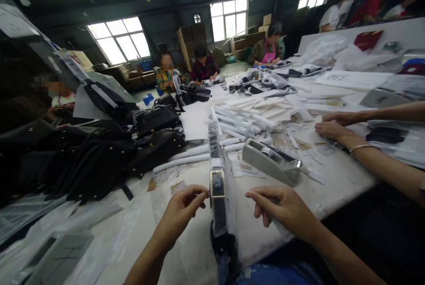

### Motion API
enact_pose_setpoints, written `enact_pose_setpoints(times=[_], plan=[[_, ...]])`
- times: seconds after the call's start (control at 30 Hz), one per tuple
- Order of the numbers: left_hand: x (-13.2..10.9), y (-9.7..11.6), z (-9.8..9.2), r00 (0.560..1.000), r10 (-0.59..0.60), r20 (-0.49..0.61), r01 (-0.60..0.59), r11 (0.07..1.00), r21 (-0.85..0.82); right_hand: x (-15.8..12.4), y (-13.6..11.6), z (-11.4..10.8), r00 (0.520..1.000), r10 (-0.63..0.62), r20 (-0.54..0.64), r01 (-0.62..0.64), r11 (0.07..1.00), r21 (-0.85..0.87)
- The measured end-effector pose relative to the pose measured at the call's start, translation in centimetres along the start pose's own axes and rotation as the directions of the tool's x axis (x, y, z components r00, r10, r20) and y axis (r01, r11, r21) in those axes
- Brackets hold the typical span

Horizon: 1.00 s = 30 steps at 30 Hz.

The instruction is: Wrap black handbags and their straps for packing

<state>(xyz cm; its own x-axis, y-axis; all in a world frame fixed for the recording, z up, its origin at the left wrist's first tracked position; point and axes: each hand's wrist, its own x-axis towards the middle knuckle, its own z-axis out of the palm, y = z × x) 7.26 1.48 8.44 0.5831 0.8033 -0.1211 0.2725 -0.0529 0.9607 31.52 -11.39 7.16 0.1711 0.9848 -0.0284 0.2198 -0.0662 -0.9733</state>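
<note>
A black strap with a gold buckle [217, 187], partly sheathed in clear plastic wrap, stands upright between my hands near the table's front edge. My left hand [183, 210] pinches the plastic at the strap's left side, fingers curled. My right hand [282, 209] pinches the plastic on the right side, fingers pressed together. The strap's lower end drops toward my lap.
A grey tape dispenser [270, 161] sits just beyond my right hand. Black handbags [99, 161] pile up on the left. White wrapped rolls [242, 121] and paper scraps litter the middle. Another person's hands [332, 128] rest on the table at right. Several people sit at the far end.
</note>
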Motion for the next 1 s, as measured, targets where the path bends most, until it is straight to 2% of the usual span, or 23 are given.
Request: enact_pose_setpoints(times=[0.1, 0.27, 0.43, 0.57, 0.67, 0.77, 0.83, 0.9, 1.0], plan=[[0.2, -1.1, 1.5, 0.993, 0.042, 0.109, -0.045, 0.999, 0.02, 0.3, -0.2, 1.3, 0.997, -0.009, 0.071, 0.008, 1.0, 0.003], [0.6, -0.2, 2.3, 0.971, 0.13, 0.202, -0.134, 0.991, 0.007, 1.0, -0.8, 3.1, 0.975, 0.005, 0.22, -0.037, 0.989, 0.141], [0.2, 0.8, 1.9, 0.945, 0.107, 0.309, -0.093, 0.994, -0.061, 1.5, -0.6, 3.6, 0.949, 0.035, 0.312, -0.109, 0.968, 0.224], [0.2, 1.1, 1.5, 0.926, 0.072, 0.37, -0.057, 0.997, -0.052, 1.6, -0.5, 3.8, 0.925, 0.021, 0.38, -0.128, 0.958, 0.258], [0.5, 0.8, 1.7, 0.944, 0.055, 0.324, -0.053, 0.999, -0.014, 1.7, -0.6, 4.1, 0.913, 0.013, 0.407, -0.144, 0.946, 0.291], [0.6, 0.4, 2.1, 0.983, 0.069, 0.169, -0.074, 0.997, 0.02, 1.8, -0.7, 4.2, 0.908, 0.015, 0.419, -0.158, 0.938, 0.308], [0.3, 0.4, 2.1, 0.99, 0.104, 0.092, -0.109, 0.993, 0.049, 1.8, -0.6, 4.2, 0.908, 0.016, 0.418, -0.155, 0.941, 0.302], [-0.3, 0.5, 1.8, 0.987, 0.141, 0.081, -0.146, 0.987, 0.059, 1.6, -0.7, 3.9, 0.908, 0.018, 0.418, -0.149, 0.948, 0.283], [-1.6, 0.6, 0.6, 0.977, 0.112, 0.184, -0.096, 0.991, -0.09, 0.9, -0.9, 3.3, 0.918, 0.0, 0.397, -0.089, 0.975, 0.205]])
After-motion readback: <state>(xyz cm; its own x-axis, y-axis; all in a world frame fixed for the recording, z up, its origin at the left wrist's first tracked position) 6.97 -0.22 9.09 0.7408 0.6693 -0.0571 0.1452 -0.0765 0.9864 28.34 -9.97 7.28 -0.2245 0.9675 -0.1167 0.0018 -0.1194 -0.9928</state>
